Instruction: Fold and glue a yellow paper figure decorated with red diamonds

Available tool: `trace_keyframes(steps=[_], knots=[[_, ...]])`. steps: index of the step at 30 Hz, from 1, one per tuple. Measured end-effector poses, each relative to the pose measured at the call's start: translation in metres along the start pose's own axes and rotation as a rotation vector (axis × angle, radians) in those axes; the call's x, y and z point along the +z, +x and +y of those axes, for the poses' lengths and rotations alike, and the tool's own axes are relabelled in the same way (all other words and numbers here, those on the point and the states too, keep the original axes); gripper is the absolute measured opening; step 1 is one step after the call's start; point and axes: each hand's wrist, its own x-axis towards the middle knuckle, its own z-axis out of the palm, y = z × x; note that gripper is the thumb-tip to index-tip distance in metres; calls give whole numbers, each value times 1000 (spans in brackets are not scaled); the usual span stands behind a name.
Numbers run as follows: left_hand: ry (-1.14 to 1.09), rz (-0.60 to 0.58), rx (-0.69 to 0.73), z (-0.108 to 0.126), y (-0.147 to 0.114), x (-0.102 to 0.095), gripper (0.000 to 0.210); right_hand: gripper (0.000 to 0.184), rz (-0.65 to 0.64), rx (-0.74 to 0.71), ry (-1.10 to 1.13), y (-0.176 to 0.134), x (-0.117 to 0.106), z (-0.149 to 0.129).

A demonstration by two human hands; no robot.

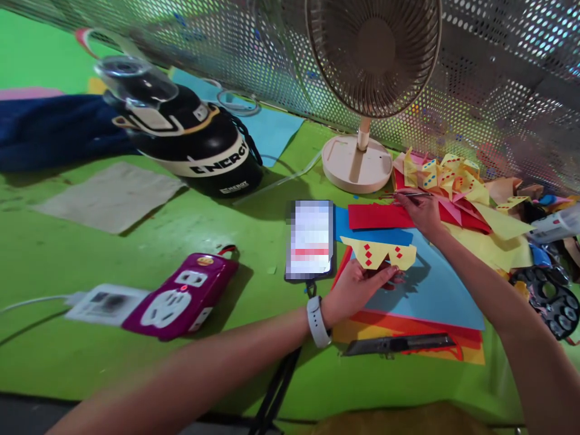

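Observation:
My left hand (357, 287), with a white band on its wrist, pinches a yellow paper cutout (378, 255) bearing small red diamonds. It holds the cutout above a stack of coloured paper whose top sheet is light blue (430, 296). Farther up, my right hand (423, 212) is closed on thin metal tweezers (413, 194), whose tips point left near tiny red bits. Beneath the right hand lie a red paper strip (378, 216) and a darker blue strip (380, 235). Folded yellow paper pieces (453, 175) with red and blue diamonds are heaped just beyond it.
A small fan (357, 166) stands at the back. Left of the paper are a phone (311, 238), a purple power adapter (181, 296) and a large black bottle (194, 145). A box cutter (399, 344) lies along the stack's near edge. A clear container (559, 226) is at right.

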Motion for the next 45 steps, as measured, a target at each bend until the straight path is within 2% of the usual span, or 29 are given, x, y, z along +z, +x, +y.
trace_keyframes(steps=[4,13,26,39,45], knots=[[-8,0,-10,0,0,0,28,34,5,3,-13,3,2,-1],[-5,-11,1,1,0,0,28,50,26,88,53,13,-1,6],[0,-11,3,2,0,0,24,40,7,51,22,12,0,6],[18,-34,4,-1,0,-2,28,46,61,17,75,10,1,1],[16,-37,10,-2,1,-2,27,37,67,-33,51,4,-3,-3]])
